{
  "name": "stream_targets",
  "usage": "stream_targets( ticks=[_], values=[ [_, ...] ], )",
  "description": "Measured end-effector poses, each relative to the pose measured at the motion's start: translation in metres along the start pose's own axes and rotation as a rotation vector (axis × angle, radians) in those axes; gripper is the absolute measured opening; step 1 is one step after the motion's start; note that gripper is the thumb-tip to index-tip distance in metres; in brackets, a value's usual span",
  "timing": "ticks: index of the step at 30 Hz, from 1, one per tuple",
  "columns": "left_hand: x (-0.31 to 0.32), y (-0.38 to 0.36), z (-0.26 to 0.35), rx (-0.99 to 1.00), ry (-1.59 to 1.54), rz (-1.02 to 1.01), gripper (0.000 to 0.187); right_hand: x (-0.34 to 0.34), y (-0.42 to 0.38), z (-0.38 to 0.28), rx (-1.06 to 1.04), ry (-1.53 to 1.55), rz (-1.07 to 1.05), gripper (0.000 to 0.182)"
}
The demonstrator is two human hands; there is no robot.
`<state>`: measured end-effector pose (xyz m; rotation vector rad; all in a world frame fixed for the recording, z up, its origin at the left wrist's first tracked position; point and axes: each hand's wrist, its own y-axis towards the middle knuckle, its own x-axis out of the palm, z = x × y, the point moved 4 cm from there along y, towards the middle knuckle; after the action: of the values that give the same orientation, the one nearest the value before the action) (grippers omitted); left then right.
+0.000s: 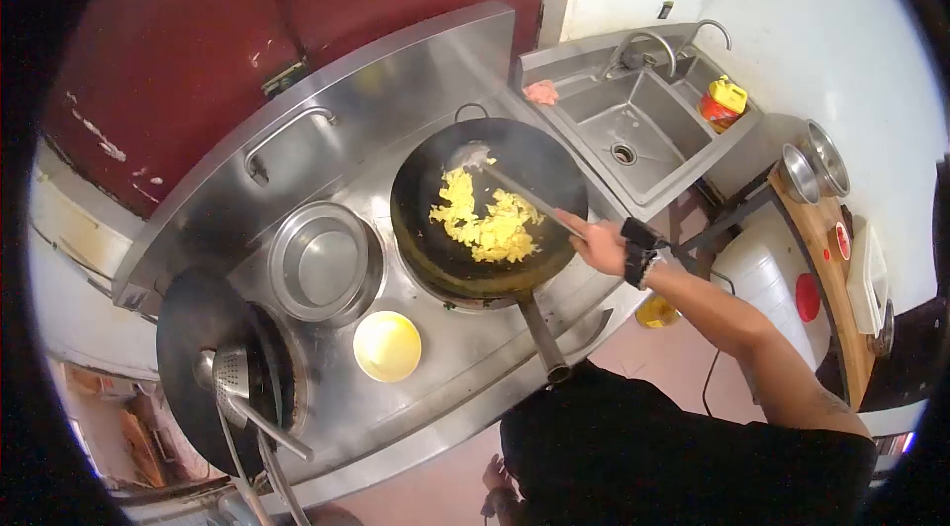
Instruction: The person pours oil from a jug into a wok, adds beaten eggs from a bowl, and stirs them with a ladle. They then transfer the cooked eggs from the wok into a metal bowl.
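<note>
Egg (503, 234) seems mid-stir in the wok (554, 155); right hand (600, 245) grips the utensil (529, 197), left hand (498, 476) unclear in grasp; turning likely calls for low scooping.

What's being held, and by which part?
The right hand holds a stirring tool by its handle, far from its head. I can't tell about the left hand.

Bright indoor light | white wall (831, 11) palest | glare on steel backsplash (396, 81) | fisheye bowing (corners black)
</note>
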<state>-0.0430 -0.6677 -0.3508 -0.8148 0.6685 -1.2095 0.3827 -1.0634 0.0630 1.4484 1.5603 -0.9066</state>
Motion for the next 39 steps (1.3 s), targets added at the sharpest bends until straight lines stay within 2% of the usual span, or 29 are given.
stream_targets(
  ticks=[1,2,4,7,10,11,12,14,15,16,17,18,19,21,22,24,25,27,28,30,31,32,34,35,36,38,39],
  values=[
    [-0.008,0.012,-0.017,-0.160,-0.424,0.062,0.039,-0.007,-0.004,-0.010,0.009,-0.110,-0.089,0.058],
    [-0.012,0.009,-0.009,-0.157,-0.416,0.063,0.039,-0.011,-0.013,-0.005,0.015,-0.105,-0.084,0.058],
    [-0.004,-0.003,0.015,-0.119,-0.399,0.127,0.041,-0.023,-0.039,0.012,-0.056,-0.168,-0.284,0.059],
    [0.003,-0.029,0.055,-0.142,-0.426,0.165,0.041,-0.088,-0.085,-0.001,-0.030,-0.306,-0.263,0.059],
    [-0.008,0.018,-0.015,0.357,0.046,-0.017,0.046,-0.107,-0.093,-0.012,-0.056,-0.337,-0.320,0.058],
    [-0.010,0.011,-0.001,0.737,0.709,0.073,0.053,-0.106,-0.097,-0.013,-0.066,-0.306,-0.355,0.057],
    [-0.012,0.004,0.011,0.746,0.719,0.058,0.053,-0.085,-0.086,-0.008,-0.075,-0.263,-0.332,0.055],
    [0.002,-0.008,0.037,0.364,1.009,-0.067,0.053,-0.045,-0.060,0.006,-0.035,-0.151,-0.197,0.054],
    [0.013,-0.024,0.065,0.271,1.121,-0.109,0.048,-0.044,-0.062,0.006,-0.032,-0.146,-0.197,0.054],
    [0.007,-0.023,0.058,0.268,1.119,-0.099,0.048,-0.044,-0.060,0.006,-0.007,-0.175,-0.154,0.054],
    [-0.003,-0.017,0.046,0.146,0.557,-0.026,0.045,-0.046,-0.055,0.007,0.013,-0.205,-0.109,0.054],
    [-0.007,-0.020,0.042,0.025,-0.006,0.039,0.044,-0.067,-0.064,-0.004,0.087,-0.217,-0.208,0.054],
    [-0.006,-0.021,0.041,0.023,-0.017,0.042,0.044,-0.077,-0.073,-0.008,0.032,-0.236,-0.260,0.053],
    [-0.013,-0.019,0.032,-0.026,-0.318,0.059,0.042,-0.073,-0.077,-0.014,-0.037,-0.324,-0.314,0.051],
    [-0.012,-0.016,0.028,-0.030,-0.306,0.050,0.042,-0.059,-0.065,-0.013,-0.022,-0.323,-0.314,0.051],
    [-0.022,0.018,-0.022,-0.032,-0.304,-0.006,0.042,-0.026,-0.030,-0.008,-0.034,-0.075,-0.139,0.051],
    [-0.025,0.022,-0.025,0.013,-0.203,-0.030,0.042,-0.011,-0.022,-0.006,-0.037,-0.074,-0.135,0.051],
    [-0.024,-0.002,0.001,-0.025,-0.161,0.016,0.042,-0.004,-0.009,-0.003,-0.039,-0.049,0.066,0.053],
    [-0.016,-0.027,0.036,-0.044,-0.141,0.039,0.041,-0.004,-0.013,-0.003,-0.039,-0.055,0.065,0.053],
    [-0.015,-0.027,0.041,-0.086,-0.235,0.035,0.041,0.005,-0.026,-0.001,0.021,-0.228,-0.190,0.059],
    [-0.017,-0.028,0.041,-0.128,-0.331,0.038,0.041,-0.014,-0.039,-0.009,0.019,-0.225,-0.271,0.061],
    [-0.020,-0.031,0.043,-0.130,-0.337,0.040,0.041,-0.034,-0.048,-0.018,-0.016,-0.165,-0.258,0.063],
    [-0.021,-0.035,0.043,-0.243,-0.367,0.134,0.041,-0.042,-0.053,-0.010,-0.125,-0.248,-0.179,0.063],
    [-0.024,-0.035,0.045,-0.233,-0.327,0.115,0.042,-0.031,-0.046,-0.006,-0.018,-0.300,-0.194,0.062],
    [-0.027,-0.032,0.036,-0.237,-0.316,0.106,0.042,-0.018,-0.033,-0.009,-0.011,-0.247,-0.126,0.059],
    [-0.029,-0.029,0.036,0.032,-0.039,-0.063,0.042,-0.008,-0.025,-0.021,0.028,-0.304,-0.148,0.056],
    [-0.031,-0.028,0.035,0.036,-0.039,-0.059,0.042,0.001,-0.030,-0.015,0.051,-0.247,-0.178,0.056]
  ],
)
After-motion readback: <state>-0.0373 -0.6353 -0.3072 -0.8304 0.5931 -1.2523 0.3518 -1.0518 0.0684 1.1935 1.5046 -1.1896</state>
